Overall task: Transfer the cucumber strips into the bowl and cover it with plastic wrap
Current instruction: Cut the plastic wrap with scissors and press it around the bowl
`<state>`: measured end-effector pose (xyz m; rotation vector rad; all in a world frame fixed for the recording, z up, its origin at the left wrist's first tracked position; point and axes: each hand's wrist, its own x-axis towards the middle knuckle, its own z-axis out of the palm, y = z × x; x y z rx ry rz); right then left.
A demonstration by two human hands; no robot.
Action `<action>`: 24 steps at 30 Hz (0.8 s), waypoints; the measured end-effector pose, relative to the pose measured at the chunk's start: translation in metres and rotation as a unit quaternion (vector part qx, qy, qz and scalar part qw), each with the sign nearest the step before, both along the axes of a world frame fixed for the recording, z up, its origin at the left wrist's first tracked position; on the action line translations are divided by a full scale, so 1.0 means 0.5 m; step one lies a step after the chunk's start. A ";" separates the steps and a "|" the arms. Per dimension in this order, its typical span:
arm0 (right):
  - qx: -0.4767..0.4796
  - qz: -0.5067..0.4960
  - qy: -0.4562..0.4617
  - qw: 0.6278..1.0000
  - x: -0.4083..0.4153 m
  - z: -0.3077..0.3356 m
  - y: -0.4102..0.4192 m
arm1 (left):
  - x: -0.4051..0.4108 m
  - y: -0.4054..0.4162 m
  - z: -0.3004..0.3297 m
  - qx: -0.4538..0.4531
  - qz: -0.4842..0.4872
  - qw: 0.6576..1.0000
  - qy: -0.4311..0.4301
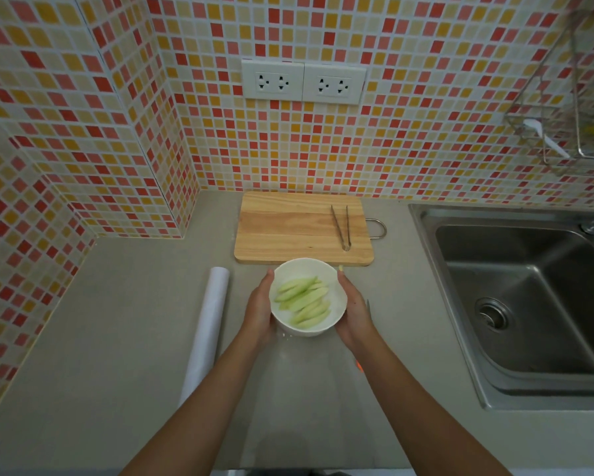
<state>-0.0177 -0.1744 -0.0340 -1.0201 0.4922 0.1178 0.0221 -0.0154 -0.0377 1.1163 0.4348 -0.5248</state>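
A white bowl (pixel 336 305) stands on the grey counter just in front of the cutting board. Several pale green cucumber strips (pixel 304 302) lie inside it. My left hand (pixel 259 310) cups the bowl's left wall and my right hand (pixel 354 312) cups its right wall, fingers curved along the sides. A white roll of plastic wrap (pixel 208 329) lies on the counter to the left of the bowl, pointing away from me. I cannot tell whether any film covers the bowl.
A wooden cutting board (pixel 288 228) lies behind the bowl, with metal tongs (pixel 342 226) on its right part. A steel sink (pixel 525 297) takes up the right side. Tiled walls close off the back and left. A thin blade with an orange handle (pixel 358 365) shows beside my right wrist.
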 end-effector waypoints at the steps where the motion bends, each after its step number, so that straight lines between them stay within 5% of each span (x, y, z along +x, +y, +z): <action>1: 0.012 0.009 0.000 1.000 0.003 0.003 -0.004 | 0.005 0.004 0.003 0.006 -0.009 1.000 -0.002; 7: -0.027 -0.045 0.059 0.997 0.006 0.005 0.007 | 0.015 0.007 0.019 -0.022 -0.062 0.998 -0.004; 13: -0.038 -0.147 0.064 0.986 0.009 -0.010 0.027 | -0.035 -0.031 0.004 -0.016 0.041 0.999 -0.012; 18: -0.056 -0.165 0.082 0.981 0.005 -0.015 0.053 | -0.037 -0.055 0.010 0.019 0.109 0.994 -0.005; 24: -0.004 -0.116 0.039 0.992 -0.003 -0.007 0.027 | -0.007 -0.024 0.002 0.064 0.055 0.996 -0.019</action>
